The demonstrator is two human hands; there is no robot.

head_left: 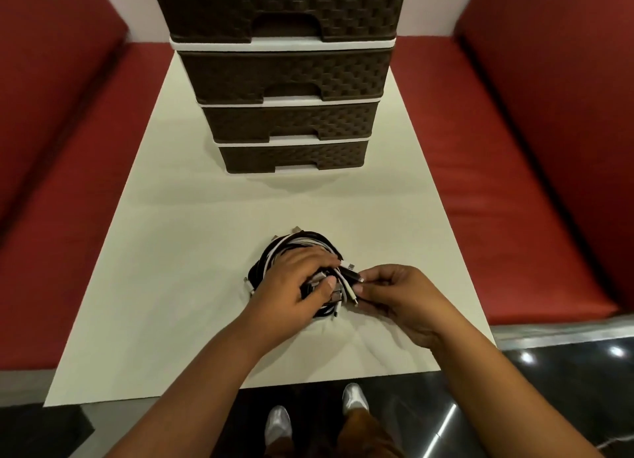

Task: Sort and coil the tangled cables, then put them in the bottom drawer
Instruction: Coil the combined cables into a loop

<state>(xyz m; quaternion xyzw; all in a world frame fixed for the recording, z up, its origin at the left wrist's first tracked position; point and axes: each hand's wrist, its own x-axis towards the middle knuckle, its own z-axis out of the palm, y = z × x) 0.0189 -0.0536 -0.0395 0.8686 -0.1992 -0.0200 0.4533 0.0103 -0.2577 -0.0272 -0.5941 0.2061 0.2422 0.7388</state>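
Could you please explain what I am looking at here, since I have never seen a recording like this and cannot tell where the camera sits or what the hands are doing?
There is no machine here: a person works with two bare hands. The single picture comes from a wide-angle camera worn on the person's head, looking forward and down, so the arms reach in from the bottom edge and the person's shoes show below the table.

On the white table lies a bundle of black and white cables. The left hand rests on top of the bundle with its fingers curled into the cables. The right hand pinches a cable end with a plug at the bundle's right side.

Behind stands a dark brown woven-look drawer unit. All its drawers appear closed, including the bottom drawer. Red cushioned benches flank the table.
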